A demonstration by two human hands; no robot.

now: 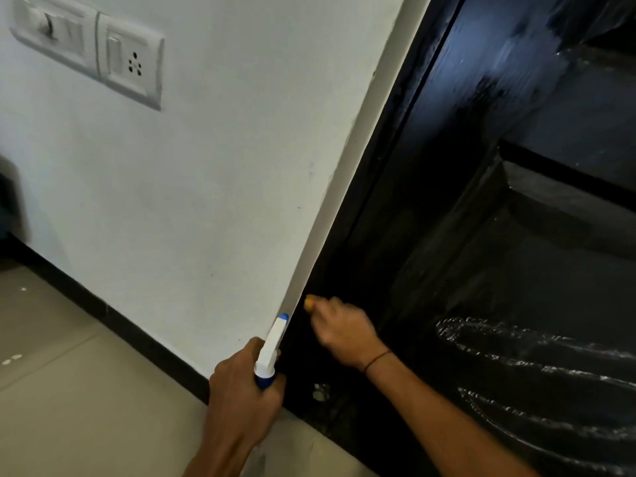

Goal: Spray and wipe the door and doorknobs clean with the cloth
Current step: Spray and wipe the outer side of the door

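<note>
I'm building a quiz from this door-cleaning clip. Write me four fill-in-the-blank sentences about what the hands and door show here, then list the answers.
1. The left hand grips a white and blue ____ bottle.
2. The right hand pinches something small and ____ in colour near the door frame.
3. Wet streaks shine on the ____ door.
4. On the white wall, the switch plate sits to the ____ of the door.

Missing words: spray; orange; black; left

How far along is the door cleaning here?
Done: wet streaks arc across the door's lower panel. In hand: the left hand holds the spray bottle; the right hand rubs an orange cloth on the frame edge. Left: no doorknob is visible.
</note>
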